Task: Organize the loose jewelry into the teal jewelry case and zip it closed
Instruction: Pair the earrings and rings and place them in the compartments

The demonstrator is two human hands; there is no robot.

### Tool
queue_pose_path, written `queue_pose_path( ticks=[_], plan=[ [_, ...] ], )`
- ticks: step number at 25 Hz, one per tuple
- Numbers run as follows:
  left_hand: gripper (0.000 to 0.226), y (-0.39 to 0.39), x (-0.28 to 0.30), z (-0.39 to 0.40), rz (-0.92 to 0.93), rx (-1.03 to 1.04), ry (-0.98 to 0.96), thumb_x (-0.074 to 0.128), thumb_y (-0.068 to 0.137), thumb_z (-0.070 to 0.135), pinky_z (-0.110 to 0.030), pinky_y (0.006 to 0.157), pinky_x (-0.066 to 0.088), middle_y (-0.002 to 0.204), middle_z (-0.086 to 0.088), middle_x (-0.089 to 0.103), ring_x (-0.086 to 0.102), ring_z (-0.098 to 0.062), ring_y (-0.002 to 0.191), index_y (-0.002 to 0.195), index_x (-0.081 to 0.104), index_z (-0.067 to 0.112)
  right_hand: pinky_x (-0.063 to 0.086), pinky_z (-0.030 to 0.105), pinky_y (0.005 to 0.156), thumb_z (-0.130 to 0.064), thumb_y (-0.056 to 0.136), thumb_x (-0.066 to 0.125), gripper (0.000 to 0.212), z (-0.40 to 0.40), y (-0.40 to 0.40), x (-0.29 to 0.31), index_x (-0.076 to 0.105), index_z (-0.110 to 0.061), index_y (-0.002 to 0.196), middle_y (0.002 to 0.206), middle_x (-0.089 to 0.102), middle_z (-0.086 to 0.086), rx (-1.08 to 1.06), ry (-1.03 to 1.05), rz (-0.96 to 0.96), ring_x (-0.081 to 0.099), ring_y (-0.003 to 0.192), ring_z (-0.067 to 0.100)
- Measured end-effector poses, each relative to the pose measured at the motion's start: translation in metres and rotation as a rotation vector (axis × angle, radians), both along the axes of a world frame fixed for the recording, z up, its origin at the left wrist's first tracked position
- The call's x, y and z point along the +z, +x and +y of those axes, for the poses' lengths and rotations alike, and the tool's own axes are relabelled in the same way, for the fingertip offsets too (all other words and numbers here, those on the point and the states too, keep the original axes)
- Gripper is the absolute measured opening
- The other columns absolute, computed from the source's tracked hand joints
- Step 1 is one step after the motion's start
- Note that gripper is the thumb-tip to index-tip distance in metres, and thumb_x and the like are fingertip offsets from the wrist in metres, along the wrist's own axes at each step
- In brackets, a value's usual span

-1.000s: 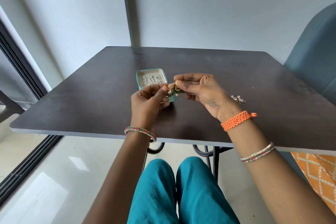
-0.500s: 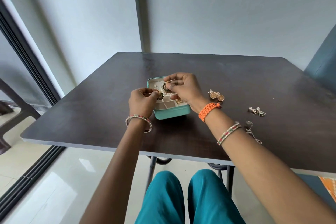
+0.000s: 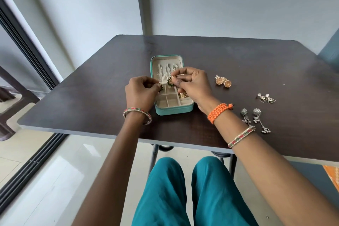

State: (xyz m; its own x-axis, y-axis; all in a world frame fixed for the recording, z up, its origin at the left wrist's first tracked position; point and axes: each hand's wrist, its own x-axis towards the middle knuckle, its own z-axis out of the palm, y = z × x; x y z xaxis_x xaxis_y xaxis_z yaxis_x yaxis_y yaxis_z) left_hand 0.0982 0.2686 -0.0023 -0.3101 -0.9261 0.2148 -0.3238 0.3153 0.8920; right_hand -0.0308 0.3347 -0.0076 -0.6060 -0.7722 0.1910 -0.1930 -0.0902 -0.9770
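The left hand (image 3: pixel 140 91) has its fingers (image 3: pixel 153 86) curled, pinching a small green-and-gold earring (image 3: pixel 161 87) at the case's left edge. The right hand (image 3: pixel 192 83) pinches the matching earring (image 3: pixel 170 81) between thumb and fingers (image 3: pixel 178 79), holding it just above the far compartments of the tray. Both hands hover over the open teal case (image 3: pixel 173 110), which lies on the dark worktop (image 3: pixel 91 97) with its lid (image 3: pixel 166 60) laid back away from the person. Thin silver chains (image 3: pixel 167 70) hang in the lid's pale lining. The near half is split into small cream compartments (image 3: pixel 170 100); one on the right holds a gold piece (image 3: pixel 183 95), partly hidden by the right hand. To the right of the case, loose on the worktop, lie a pair of round gold earrings (image 3: pixel 223 82), farther right a pair of silver triangle earrings (image 3: pixel 266 98), and nearer the person a pair of long silver drop earrings (image 3: pixel 256 120) just beside the right forearm. The right wrist carries an orange braided band (image 3: pixel 219 113) and a bangle (image 3: pixel 241 136); the left wrist a bangle (image 3: pixel 137 113).
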Motion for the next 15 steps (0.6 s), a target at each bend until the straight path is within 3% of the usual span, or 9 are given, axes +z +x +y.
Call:
queue_pose_path(
  ticks=[3, 5, 8, 11, 13, 15],
  plan=[
    [0.006, -0.007, 0.002, 0.003, -0.048, 0.055, 0.014, 0.069, 0.073, 0.017, -0.033, 0.082, 0.051, 0.067, 0.005, 0.068, 0.065, -0.013, 0.074, 0.070, 0.071, 0.023, 0.047, 0.015, 0.050, 0.000, 0.081, 0.070, 0.012, 0.000, -0.001, 0.000, 0.068, -0.011, 0.087, 0.077, 0.071, -0.001, 0.015, 0.006, 0.000, 0.064, 0.061, -0.001],
    [0.005, -0.013, 0.000, 0.006, -0.122, 0.141, -0.016, 0.066, 0.073, 0.024, -0.033, 0.084, 0.035, 0.068, 0.007, 0.066, 0.060, -0.017, 0.086, 0.070, 0.070, 0.024, 0.047, 0.014, 0.048, -0.001, 0.081, 0.070, 0.011, 0.000, -0.002, 0.001, 0.068, -0.009, 0.088, 0.076, 0.071, 0.000, 0.027, 0.009, -0.010, 0.065, 0.060, 0.000],
    [0.009, -0.015, -0.009, 0.007, -0.213, 0.206, -0.022, 0.065, 0.076, 0.030, -0.034, 0.082, 0.021, 0.093, 0.002, 0.060, 0.041, -0.023, 0.106, 0.078, 0.072, 0.025, 0.043, 0.015, 0.043, -0.001, 0.083, 0.068, 0.007, 0.003, -0.001, 0.002, 0.066, -0.007, 0.087, 0.074, 0.070, 0.003, 0.061, 0.015, -0.048, 0.067, 0.057, 0.006],
    [0.008, -0.011, -0.012, 0.001, -0.215, 0.175, 0.011, 0.066, 0.077, 0.031, -0.034, 0.085, 0.021, 0.106, 0.000, 0.054, 0.036, -0.024, 0.111, 0.081, 0.073, 0.029, 0.042, 0.015, 0.041, -0.002, 0.083, 0.068, 0.006, 0.003, 0.000, 0.002, 0.066, -0.006, 0.087, 0.074, 0.070, 0.003, 0.065, 0.022, -0.024, 0.065, 0.057, 0.006],
    [0.005, -0.010, -0.013, -0.002, -0.185, 0.144, 0.025, 0.069, 0.077, 0.030, -0.035, 0.087, 0.023, 0.105, 0.003, 0.055, 0.039, -0.023, 0.111, 0.081, 0.069, 0.033, 0.043, 0.015, 0.042, -0.002, 0.082, 0.069, 0.006, 0.004, 0.000, 0.003, 0.068, -0.007, 0.086, 0.075, 0.071, 0.002, 0.058, 0.031, 0.011, 0.062, 0.055, 0.002],
    [0.014, -0.007, -0.017, -0.005, -0.104, 0.110, 0.012, 0.073, 0.075, 0.032, -0.036, 0.086, 0.029, 0.097, 0.007, 0.056, 0.049, -0.019, 0.097, 0.084, 0.063, 0.034, 0.044, 0.016, 0.044, -0.002, 0.082, 0.069, 0.006, 0.003, 0.000, 0.003, 0.068, -0.007, 0.085, 0.076, 0.071, 0.004, 0.064, 0.038, 0.024, 0.059, 0.052, 0.001]
  ],
)
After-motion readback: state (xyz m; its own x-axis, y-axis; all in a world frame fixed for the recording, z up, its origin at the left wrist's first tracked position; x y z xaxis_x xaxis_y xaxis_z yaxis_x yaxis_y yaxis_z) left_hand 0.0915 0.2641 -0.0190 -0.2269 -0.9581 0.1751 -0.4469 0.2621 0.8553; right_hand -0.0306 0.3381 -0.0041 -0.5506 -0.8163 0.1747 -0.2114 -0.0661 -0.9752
